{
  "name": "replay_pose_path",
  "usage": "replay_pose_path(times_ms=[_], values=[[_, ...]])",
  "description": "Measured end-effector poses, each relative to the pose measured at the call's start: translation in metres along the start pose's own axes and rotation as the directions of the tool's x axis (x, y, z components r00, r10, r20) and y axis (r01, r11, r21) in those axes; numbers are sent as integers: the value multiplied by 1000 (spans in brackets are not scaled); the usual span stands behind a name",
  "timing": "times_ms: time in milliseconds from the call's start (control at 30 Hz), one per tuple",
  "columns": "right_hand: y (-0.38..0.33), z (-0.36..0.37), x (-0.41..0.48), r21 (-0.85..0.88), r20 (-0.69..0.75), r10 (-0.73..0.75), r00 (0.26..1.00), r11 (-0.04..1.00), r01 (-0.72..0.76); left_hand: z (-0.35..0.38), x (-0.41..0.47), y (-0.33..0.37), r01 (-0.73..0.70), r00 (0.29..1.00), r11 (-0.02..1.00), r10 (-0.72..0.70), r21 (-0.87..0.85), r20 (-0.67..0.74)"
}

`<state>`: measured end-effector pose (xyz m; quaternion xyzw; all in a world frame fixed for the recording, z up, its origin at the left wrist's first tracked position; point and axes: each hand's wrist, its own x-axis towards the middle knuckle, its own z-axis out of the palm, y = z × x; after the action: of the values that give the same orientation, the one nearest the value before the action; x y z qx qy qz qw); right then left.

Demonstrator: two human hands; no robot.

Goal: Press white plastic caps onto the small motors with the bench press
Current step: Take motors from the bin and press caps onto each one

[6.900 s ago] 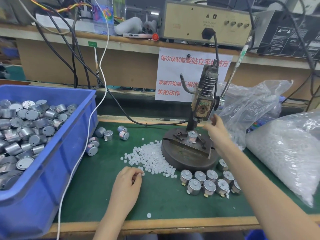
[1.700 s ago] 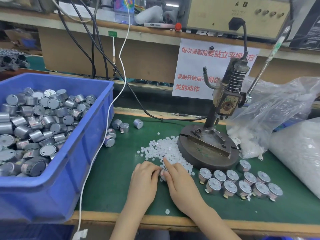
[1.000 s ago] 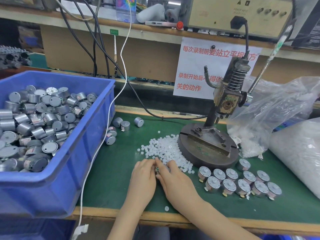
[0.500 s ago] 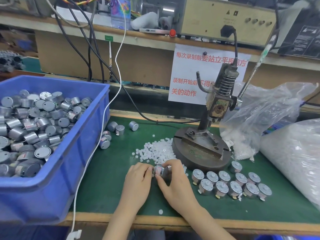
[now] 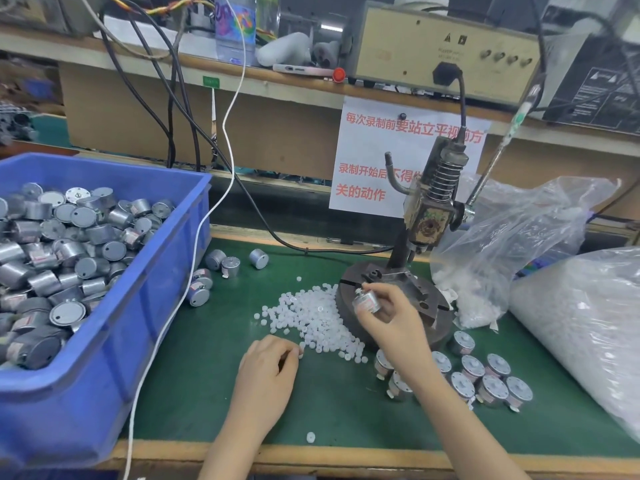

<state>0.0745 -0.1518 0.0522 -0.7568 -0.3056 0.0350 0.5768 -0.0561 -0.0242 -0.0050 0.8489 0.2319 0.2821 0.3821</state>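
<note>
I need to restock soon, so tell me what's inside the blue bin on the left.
The blue bin holds a heap of small silver motors, lying every which way. The bin's floor and the depth of the heap cannot be seen; the top layer covers them.

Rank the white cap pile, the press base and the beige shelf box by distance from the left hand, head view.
1. White cap pile, just right of the left hand.
2. Press base, farther right.
3. Beige shelf box, on the back shelf.
</note>
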Motion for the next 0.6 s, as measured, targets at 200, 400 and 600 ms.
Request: replay_pose_path(times_ms=[200, 400, 600], values=[[11, -36, 29, -93, -145, 19, 989, 995, -33, -1, -1, 0, 11, 1000, 1000, -11, -5, 19], [26, -40, 39, -399, -113, -94, 989, 916, 41, -2, -1, 1, 17, 999, 1000, -17, -2, 27], [30, -40, 48, -522, -154, -133, 979, 852, 34, -2, -1, 2, 23, 999, 1000, -23, 1, 26]])
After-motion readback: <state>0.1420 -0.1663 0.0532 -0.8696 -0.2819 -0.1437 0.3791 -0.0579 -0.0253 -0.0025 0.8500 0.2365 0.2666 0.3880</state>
